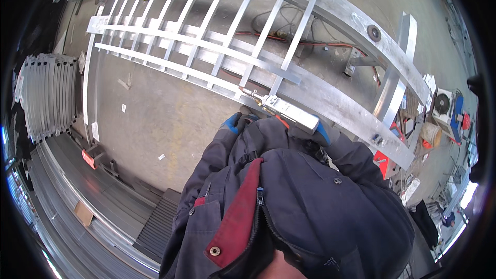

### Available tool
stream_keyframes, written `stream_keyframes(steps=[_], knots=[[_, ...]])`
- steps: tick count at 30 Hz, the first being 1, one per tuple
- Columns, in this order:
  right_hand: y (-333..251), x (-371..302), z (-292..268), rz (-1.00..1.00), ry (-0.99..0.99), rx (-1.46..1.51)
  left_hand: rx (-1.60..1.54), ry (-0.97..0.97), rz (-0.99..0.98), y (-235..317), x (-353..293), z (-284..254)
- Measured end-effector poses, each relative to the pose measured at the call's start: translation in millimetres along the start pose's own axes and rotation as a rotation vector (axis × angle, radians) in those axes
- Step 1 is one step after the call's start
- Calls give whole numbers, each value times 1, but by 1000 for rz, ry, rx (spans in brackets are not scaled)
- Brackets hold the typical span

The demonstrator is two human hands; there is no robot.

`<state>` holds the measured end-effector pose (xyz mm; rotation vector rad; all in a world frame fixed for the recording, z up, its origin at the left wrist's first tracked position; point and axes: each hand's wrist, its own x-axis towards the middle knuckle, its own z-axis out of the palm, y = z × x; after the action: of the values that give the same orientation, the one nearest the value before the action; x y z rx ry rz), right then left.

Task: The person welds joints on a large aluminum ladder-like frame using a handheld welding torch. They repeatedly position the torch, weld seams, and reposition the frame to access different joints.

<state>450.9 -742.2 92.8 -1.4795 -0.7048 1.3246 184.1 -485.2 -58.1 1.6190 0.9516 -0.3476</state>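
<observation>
1. Concrete floor [155, 116] lies below a slatted metal frame [336, 107] spanning ten to four o'clock; stacked metal pieces [49, 98] sit toward nine.
2. Just off centre toward two o'clock is a silver, box-bodied tool [293, 113]; its nozzle [249, 92] points to ten o'clock, close to the frame.
3. The gloved right hand [321, 134] holds its rear from below, the fingers mostly hidden. The gloved left hand [238, 120], toward nine from the tool, looks loosely curled; whether it grips anything I cannot tell.
4. The tool is probably rigid, moderately heavy and smooth-cased; best held by the rear, clear of the nozzle.
5. Its casing shows no readable writing.
</observation>
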Motion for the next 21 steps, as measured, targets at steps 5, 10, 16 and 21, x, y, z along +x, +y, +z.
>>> stream_keyframes(steps=[5,10,16,21], knots=[[12,9,16,21,51,-63,25,-30,21,-21,13,-12],[9,29,41,5,158,-125,37,-61,40,-36,46,-41],[-23,69,92,73,266,-227,119,-68,136,-33,81,-102],[-42,81,133,143,390,5,160,-148,140,-14,95,-159]])
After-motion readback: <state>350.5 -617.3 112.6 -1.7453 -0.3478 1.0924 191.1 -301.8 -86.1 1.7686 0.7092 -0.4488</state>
